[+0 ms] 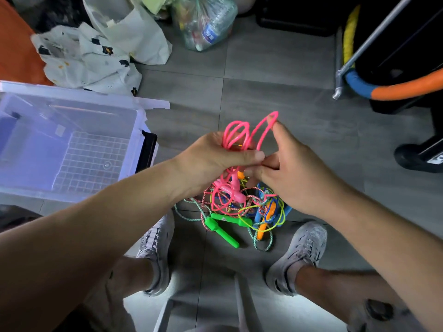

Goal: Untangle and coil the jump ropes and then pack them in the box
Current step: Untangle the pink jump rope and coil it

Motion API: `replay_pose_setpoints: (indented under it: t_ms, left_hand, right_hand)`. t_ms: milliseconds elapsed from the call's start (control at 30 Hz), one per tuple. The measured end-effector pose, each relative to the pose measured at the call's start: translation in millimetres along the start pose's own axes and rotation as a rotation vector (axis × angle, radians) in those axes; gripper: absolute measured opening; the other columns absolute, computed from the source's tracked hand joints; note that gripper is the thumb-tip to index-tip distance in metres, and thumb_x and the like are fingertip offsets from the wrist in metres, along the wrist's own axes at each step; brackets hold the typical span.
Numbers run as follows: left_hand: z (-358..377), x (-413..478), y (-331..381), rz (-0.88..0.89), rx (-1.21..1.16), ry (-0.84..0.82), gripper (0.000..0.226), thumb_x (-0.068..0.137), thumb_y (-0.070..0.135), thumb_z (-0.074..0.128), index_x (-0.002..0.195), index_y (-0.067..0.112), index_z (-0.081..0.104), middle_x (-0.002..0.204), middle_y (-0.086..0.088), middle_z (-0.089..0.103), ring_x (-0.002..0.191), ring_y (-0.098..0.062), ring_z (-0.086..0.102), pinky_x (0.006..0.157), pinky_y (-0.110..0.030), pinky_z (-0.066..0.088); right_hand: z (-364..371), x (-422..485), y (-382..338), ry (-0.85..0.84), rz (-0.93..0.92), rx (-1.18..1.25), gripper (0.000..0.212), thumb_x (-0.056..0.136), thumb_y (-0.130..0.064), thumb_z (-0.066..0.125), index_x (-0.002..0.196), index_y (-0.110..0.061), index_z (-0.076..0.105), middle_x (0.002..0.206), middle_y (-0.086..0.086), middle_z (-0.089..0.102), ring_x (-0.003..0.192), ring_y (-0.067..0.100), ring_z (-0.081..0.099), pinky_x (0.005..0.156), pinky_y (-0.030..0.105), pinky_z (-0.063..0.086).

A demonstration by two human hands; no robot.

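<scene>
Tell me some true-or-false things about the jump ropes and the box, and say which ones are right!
1. The left hand grips loops of the pink jump rope. True.
2. The clear plastic box already has coiled ropes in it. False: no rope shows inside it.
3. The green handles lie in the tangle on the floor. True.
4. The right hand rests on a shoe. False: it pinches the pink jump rope, right beside the left hand.
5. The clear plastic box sits on the person's right. False: it is on their left.
</scene>
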State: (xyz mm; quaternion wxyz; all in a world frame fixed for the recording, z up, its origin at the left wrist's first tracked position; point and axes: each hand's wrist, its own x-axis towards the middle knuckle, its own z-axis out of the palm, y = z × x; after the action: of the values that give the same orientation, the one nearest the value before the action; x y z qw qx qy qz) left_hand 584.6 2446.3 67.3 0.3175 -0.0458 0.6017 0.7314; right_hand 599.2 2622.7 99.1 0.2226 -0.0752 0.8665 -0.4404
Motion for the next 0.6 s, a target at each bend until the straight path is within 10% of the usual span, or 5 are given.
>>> replay_pose_setpoints:
  t_ms: [133, 300, 433, 600]
  left_hand:
    - [-0.3, 2.6, 1.4, -0.043, -0.102, 0.106, 0.020, 0.082, 0.001, 0.074, 0.099, 0.001, 0.063, 0.068, -0.009, 0.056, 0.056, -0.017, 0.053, 0.053, -0.025, 0.050]
    - [-13.2, 7.4, 16.2, -0.098, -0.359, 0.263, 0.002, 0.090, 0.004, 0.062, 0.091, 0.003, 0.063, 0.077, -0.006, 0.057, 0.068, -0.015, 0.054, 0.057, -0.022, 0.048]
    - [-36.5, 10.1, 27.0, -0.011, -0.632, 0.375, 0.022, 0.102, 0.006, 0.046, 0.082, 0.008, 0.054, 0.071, -0.004, 0.047, 0.065, -0.017, 0.051, 0.047, -0.022, 0.049]
    - [-34.5, 9.4, 12.1, 0.081, 0.315, 0.426, 0.029, 0.098, 0.005, 0.053, 0.072, 0.017, 0.055, 0.059, -0.006, 0.050, 0.045, -0.021, 0.042, 0.045, -0.025, 0.033]
  right_hand:
    - [7.0, -1.4, 2.8, 0.047, 0.084, 0.025, 0.075, 0.088, -0.022, 0.076, 0.146, -0.026, 0.029, 0.070, -0.005, 0.075, 0.041, 0.006, 0.053, 0.043, 0.024, 0.041]
    - [-5.4, 5.3, 15.3, -0.102, 0.157, 0.021, 0.011, 0.089, -0.017, 0.074, 0.091, -0.017, 0.063, 0.070, 0.000, 0.075, 0.062, 0.019, 0.071, 0.070, 0.038, 0.060]
    - [-14.5, 13.8, 47.7, -0.256, 0.213, -0.152, 0.014, 0.094, -0.016, 0.068, 0.080, -0.017, 0.064, 0.076, 0.002, 0.076, 0.082, 0.025, 0.071, 0.079, 0.039, 0.054]
    - [-23.4, 12.1, 48.7, -0.052, 0.069, 0.082, 0.013, 0.094, -0.006, 0.064, 0.085, -0.014, 0.064, 0.067, 0.004, 0.070, 0.060, 0.027, 0.067, 0.065, 0.039, 0.055]
